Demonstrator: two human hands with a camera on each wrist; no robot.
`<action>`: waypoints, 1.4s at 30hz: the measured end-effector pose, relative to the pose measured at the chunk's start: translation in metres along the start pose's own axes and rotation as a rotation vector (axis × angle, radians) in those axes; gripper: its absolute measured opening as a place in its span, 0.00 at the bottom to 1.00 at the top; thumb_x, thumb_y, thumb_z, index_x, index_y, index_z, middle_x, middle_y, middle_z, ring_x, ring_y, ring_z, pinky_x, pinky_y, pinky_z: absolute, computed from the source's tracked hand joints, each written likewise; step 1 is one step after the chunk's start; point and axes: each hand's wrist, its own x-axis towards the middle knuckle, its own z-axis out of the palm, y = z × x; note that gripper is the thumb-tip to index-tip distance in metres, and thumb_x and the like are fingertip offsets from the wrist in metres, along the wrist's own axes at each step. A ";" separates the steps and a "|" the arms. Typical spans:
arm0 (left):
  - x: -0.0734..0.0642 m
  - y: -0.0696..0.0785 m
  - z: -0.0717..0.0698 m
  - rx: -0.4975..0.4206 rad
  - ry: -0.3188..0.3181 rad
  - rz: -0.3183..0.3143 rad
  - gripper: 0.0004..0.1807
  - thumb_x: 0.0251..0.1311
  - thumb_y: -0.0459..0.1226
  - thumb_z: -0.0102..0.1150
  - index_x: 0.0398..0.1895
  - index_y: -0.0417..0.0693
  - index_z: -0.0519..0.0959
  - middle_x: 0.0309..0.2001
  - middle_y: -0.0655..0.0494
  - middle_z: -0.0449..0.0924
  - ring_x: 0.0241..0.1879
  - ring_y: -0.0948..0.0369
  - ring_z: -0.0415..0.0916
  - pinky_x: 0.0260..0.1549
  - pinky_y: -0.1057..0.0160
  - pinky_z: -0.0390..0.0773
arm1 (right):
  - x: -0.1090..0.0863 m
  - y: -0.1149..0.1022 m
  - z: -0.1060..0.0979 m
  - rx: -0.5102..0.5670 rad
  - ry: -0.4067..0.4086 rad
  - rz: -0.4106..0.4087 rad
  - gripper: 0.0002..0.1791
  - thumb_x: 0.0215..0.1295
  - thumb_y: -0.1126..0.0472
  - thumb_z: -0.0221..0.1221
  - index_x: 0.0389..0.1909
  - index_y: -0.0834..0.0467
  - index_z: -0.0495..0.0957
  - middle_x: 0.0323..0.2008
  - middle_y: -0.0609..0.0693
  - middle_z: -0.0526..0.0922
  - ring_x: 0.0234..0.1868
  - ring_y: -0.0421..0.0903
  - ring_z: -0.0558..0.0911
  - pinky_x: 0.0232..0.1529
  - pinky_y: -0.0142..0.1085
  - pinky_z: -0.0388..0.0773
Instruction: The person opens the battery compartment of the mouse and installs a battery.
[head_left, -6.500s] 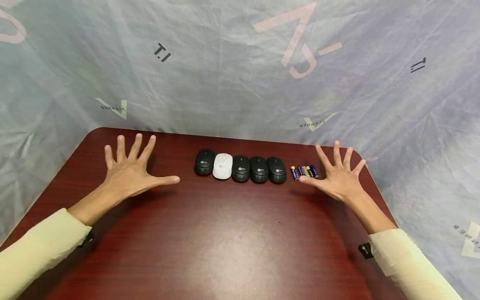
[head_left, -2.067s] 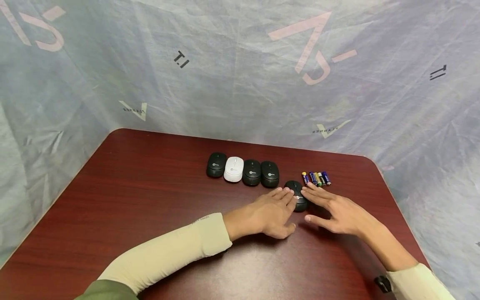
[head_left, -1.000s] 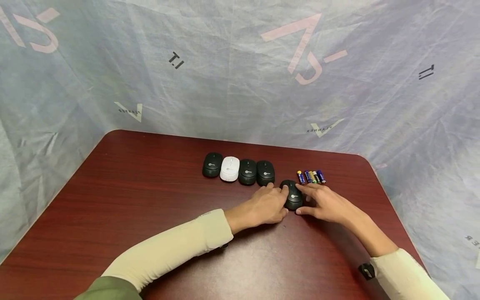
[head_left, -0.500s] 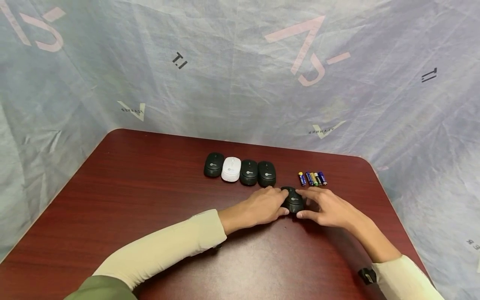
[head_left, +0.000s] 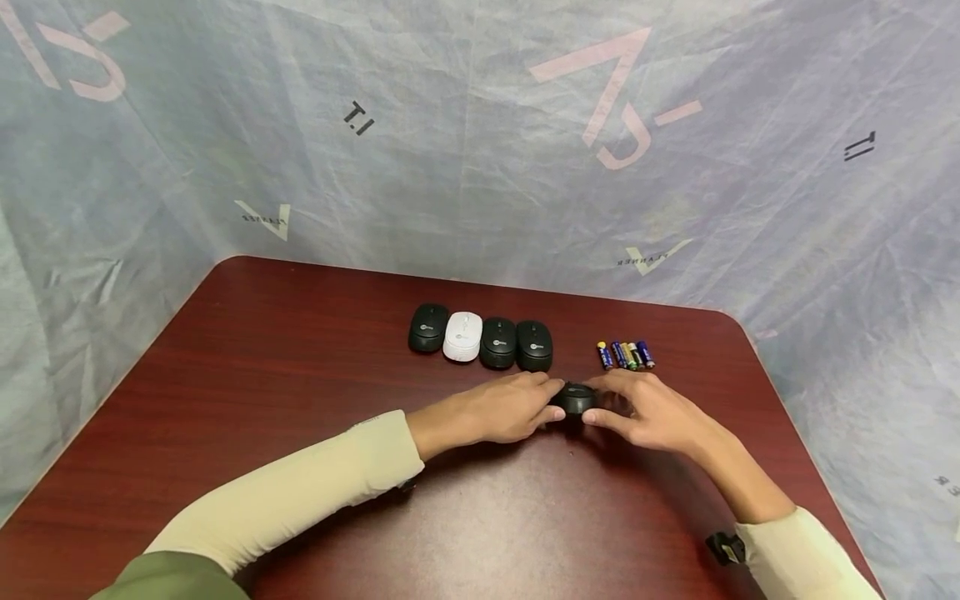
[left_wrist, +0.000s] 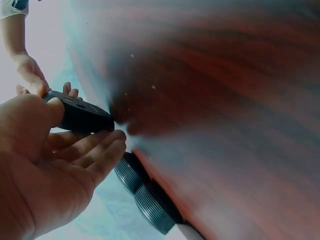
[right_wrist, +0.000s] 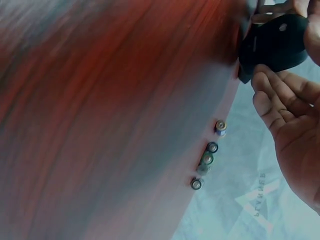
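Observation:
A black computer mouse (head_left: 576, 398) is held between both hands near the middle right of the table, its rear end facing the head camera. My left hand (head_left: 506, 408) grips it from the left; in the left wrist view the thumb lies on the mouse (left_wrist: 82, 115) and the fingers reach along its other side. From the right, my right hand (head_left: 645, 408) pinches it between thumb and fingers. A small round spot shows on the dark face of the mouse (right_wrist: 272, 42) in the right wrist view, where my right hand's fingertips (right_wrist: 265, 75) touch its edge.
Behind the hands a row of mice stands side by side: a black mouse (head_left: 429, 328), a white mouse (head_left: 462, 337) and two more black ones. Several small batteries (head_left: 626, 356) lie beyond the right hand. Grey fabric (head_left: 450, 150) hangs behind the brown table (head_left: 300, 350).
The rightmost mouse has come out of the row toward me. Both hands, first spread apart, have closed in on it, and in the last half second it has tilted up.

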 end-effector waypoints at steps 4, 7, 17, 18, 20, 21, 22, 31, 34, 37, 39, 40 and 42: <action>-0.004 -0.005 -0.004 -0.007 0.012 0.045 0.21 0.92 0.48 0.47 0.68 0.43 0.79 0.52 0.53 0.84 0.49 0.60 0.84 0.61 0.58 0.87 | 0.004 -0.006 0.002 -0.009 0.014 -0.024 0.16 0.78 0.53 0.72 0.59 0.56 0.89 0.43 0.39 0.88 0.40 0.29 0.81 0.41 0.35 0.87; -0.008 -0.009 -0.007 -0.034 0.008 0.052 0.18 0.92 0.47 0.47 0.64 0.45 0.79 0.48 0.55 0.83 0.44 0.63 0.83 0.57 0.59 0.87 | 0.008 -0.010 0.003 -0.010 0.024 -0.030 0.14 0.80 0.54 0.70 0.59 0.56 0.90 0.44 0.40 0.89 0.41 0.31 0.82 0.42 0.35 0.86; -0.021 -0.030 -0.013 -0.222 -0.024 -0.011 0.19 0.94 0.48 0.41 0.68 0.51 0.77 0.48 0.57 0.83 0.44 0.66 0.80 0.57 0.59 0.83 | 0.026 -0.026 0.010 0.017 0.020 0.031 0.10 0.86 0.52 0.63 0.54 0.50 0.90 0.45 0.40 0.90 0.46 0.36 0.85 0.50 0.39 0.88; -0.022 -0.032 -0.013 -0.239 -0.017 -0.003 0.18 0.94 0.48 0.40 0.66 0.50 0.77 0.47 0.55 0.84 0.43 0.66 0.80 0.57 0.59 0.82 | 0.028 -0.028 0.011 0.022 0.018 0.043 0.09 0.87 0.52 0.63 0.52 0.50 0.89 0.44 0.39 0.89 0.44 0.36 0.84 0.48 0.38 0.86; -0.024 -0.036 -0.012 -0.267 0.004 0.012 0.17 0.94 0.47 0.40 0.63 0.50 0.78 0.45 0.53 0.85 0.41 0.66 0.80 0.54 0.59 0.82 | 0.032 -0.032 0.012 0.027 0.020 0.066 0.10 0.87 0.51 0.62 0.49 0.50 0.89 0.41 0.39 0.88 0.41 0.36 0.82 0.46 0.36 0.84; -0.025 -0.038 -0.012 -0.276 0.016 0.016 0.17 0.94 0.46 0.39 0.62 0.50 0.78 0.44 0.53 0.86 0.40 0.66 0.80 0.54 0.59 0.82 | 0.034 -0.034 0.012 0.026 0.024 0.076 0.10 0.88 0.51 0.61 0.47 0.50 0.88 0.39 0.39 0.87 0.40 0.36 0.81 0.45 0.36 0.83; -0.026 -0.039 -0.012 -0.288 0.028 0.018 0.16 0.94 0.46 0.39 0.61 0.50 0.78 0.42 0.53 0.86 0.39 0.66 0.79 0.52 0.59 0.81 | 0.036 -0.036 0.013 0.022 0.031 0.085 0.11 0.88 0.51 0.61 0.45 0.50 0.88 0.37 0.40 0.85 0.39 0.37 0.80 0.44 0.35 0.81; -0.034 -0.048 -0.010 -0.375 0.116 -0.069 0.19 0.94 0.45 0.40 0.66 0.47 0.79 0.47 0.52 0.88 0.49 0.60 0.84 0.58 0.53 0.85 | 0.050 -0.047 0.024 0.075 0.089 0.175 0.24 0.91 0.48 0.56 0.28 0.51 0.79 0.24 0.42 0.79 0.28 0.36 0.75 0.33 0.32 0.75; -0.036 -0.050 -0.006 -0.482 0.110 -0.114 0.20 0.94 0.45 0.39 0.67 0.47 0.80 0.53 0.52 0.91 0.52 0.60 0.89 0.59 0.56 0.90 | 0.054 -0.050 0.027 0.128 0.074 0.202 0.25 0.92 0.47 0.54 0.30 0.52 0.83 0.25 0.46 0.86 0.28 0.35 0.81 0.34 0.32 0.81; -0.038 -0.052 -0.003 -0.632 0.101 -0.149 0.20 0.95 0.44 0.39 0.65 0.43 0.80 0.53 0.48 0.91 0.47 0.59 0.92 0.51 0.61 0.94 | 0.057 -0.053 0.030 0.187 0.050 0.242 0.26 0.92 0.45 0.52 0.31 0.51 0.84 0.24 0.47 0.88 0.28 0.37 0.85 0.34 0.33 0.85; -0.040 -0.052 -0.002 -0.723 0.107 -0.170 0.20 0.94 0.43 0.40 0.67 0.41 0.79 0.54 0.45 0.91 0.45 0.58 0.93 0.48 0.62 0.95 | 0.058 -0.055 0.032 0.242 0.030 0.274 0.29 0.93 0.42 0.50 0.33 0.52 0.86 0.24 0.48 0.89 0.27 0.41 0.88 0.33 0.34 0.88; -0.041 -0.052 -0.002 -0.760 0.113 -0.175 0.20 0.94 0.43 0.41 0.68 0.39 0.78 0.53 0.43 0.91 0.44 0.57 0.93 0.47 0.61 0.95 | 0.059 -0.057 0.032 0.275 0.021 0.291 0.30 0.93 0.41 0.49 0.34 0.53 0.87 0.24 0.48 0.90 0.27 0.43 0.89 0.33 0.36 0.90; -0.042 -0.053 -0.001 -0.807 0.128 -0.184 0.21 0.94 0.42 0.41 0.70 0.38 0.77 0.52 0.41 0.91 0.43 0.57 0.93 0.46 0.61 0.96 | 0.061 -0.059 0.034 0.357 0.005 0.324 0.33 0.93 0.38 0.47 0.39 0.56 0.90 0.25 0.49 0.92 0.27 0.47 0.92 0.33 0.39 0.93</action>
